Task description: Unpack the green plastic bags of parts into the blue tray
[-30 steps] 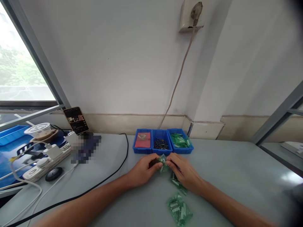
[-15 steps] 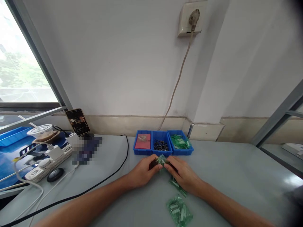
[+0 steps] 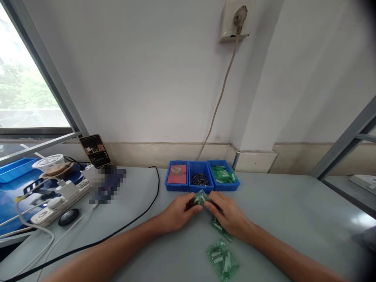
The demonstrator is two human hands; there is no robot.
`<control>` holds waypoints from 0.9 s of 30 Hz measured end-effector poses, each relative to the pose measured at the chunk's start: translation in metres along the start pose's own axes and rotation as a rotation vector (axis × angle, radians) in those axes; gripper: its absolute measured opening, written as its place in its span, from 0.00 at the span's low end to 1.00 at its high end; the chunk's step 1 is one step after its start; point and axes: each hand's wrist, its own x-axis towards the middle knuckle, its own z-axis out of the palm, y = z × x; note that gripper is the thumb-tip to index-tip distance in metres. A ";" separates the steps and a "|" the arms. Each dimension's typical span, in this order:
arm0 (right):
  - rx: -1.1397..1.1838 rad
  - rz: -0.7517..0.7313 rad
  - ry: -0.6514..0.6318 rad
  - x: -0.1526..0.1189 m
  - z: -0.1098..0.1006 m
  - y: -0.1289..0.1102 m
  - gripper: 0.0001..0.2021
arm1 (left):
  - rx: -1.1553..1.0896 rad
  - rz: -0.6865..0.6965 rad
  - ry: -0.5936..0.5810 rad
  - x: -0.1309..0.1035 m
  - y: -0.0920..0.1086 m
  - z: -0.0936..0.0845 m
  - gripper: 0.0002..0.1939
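Between my two hands is a small green plastic bag [image 3: 201, 197], held just in front of the blue bins. My left hand [image 3: 178, 212] pinches its left side with thumb and fingers. On the right side, my right hand [image 3: 227, 213] grips it the same way. What lies inside this bag is too small to make out. Partly under my right hand, a second green bag [image 3: 222, 230] rests on the table. Nearer to me lies another green bag [image 3: 222, 261] with pale strip-like pieces showing through.
Three blue bins stand by the wall: one with a pink sheet [image 3: 178, 174], one with small dark metal screws or similar parts [image 3: 199, 179], one with green bags [image 3: 223, 174]. A black cable [image 3: 126, 226] crosses the table. At left are a power strip [image 3: 63, 199], mouse [image 3: 68, 217] and phone [image 3: 95, 150].
Both hands stay on the green bag in nearly the same place. The view has tilted very slightly; the other bags lie where they were.
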 end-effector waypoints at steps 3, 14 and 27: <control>0.003 0.010 -0.008 0.000 -0.001 -0.001 0.16 | -0.008 0.014 0.016 0.000 -0.002 0.000 0.21; 0.034 -0.032 0.014 0.001 -0.002 0.000 0.21 | -0.014 0.098 0.005 -0.001 0.004 0.000 0.21; 0.058 -0.037 0.002 0.001 -0.002 -0.001 0.13 | 0.027 0.075 0.008 -0.002 0.008 -0.001 0.21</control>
